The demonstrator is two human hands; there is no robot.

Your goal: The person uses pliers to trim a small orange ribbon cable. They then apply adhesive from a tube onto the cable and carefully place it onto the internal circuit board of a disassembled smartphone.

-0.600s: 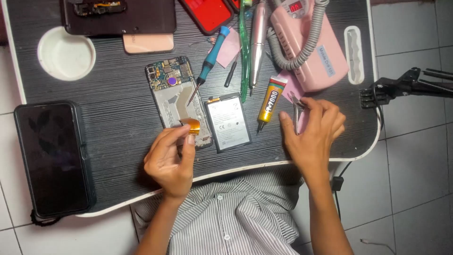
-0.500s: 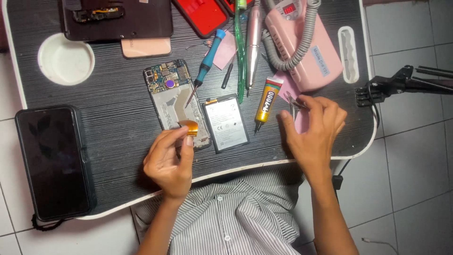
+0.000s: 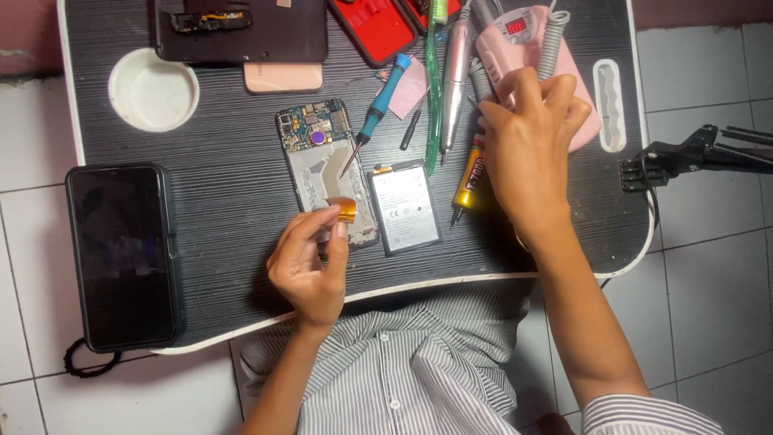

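Nearest to me, my striped shirt (image 3: 403,379) fills the bottom of the view, just under the edge of the black lap desk (image 3: 217,209). My left hand (image 3: 310,262) rests at the near edge of the desk, thumb and fingertips pinched on a small orange flex ribbon (image 3: 346,208) at the lower end of the opened phone (image 3: 326,169). The phone lies back-side up with its cover off, circuit board showing at its far end. Just beside it on the right, a flat grey battery (image 3: 404,206) lies on the desk, touching or nearly touching the phone's edge; I cannot tell which.

At the left, well apart from my hands, a dark tablet (image 3: 121,254) lies screen up, overhanging the desk edge.

Further out, a blue-handled screwdriver (image 3: 377,113) lies slanted with its tip over the phone's frame. A yellow glue tube (image 3: 469,173) lies beside my right hand (image 3: 527,145), partly under it. That hand reaches to the far right of the desk, fingers curled against the pink rotary tool unit (image 3: 531,48); whether it grips anything there, I cannot tell.

Farthest off lie 1 round white cup recess (image 3: 151,89), a black phone back cover (image 3: 241,32) and a red tool case (image 3: 378,28).
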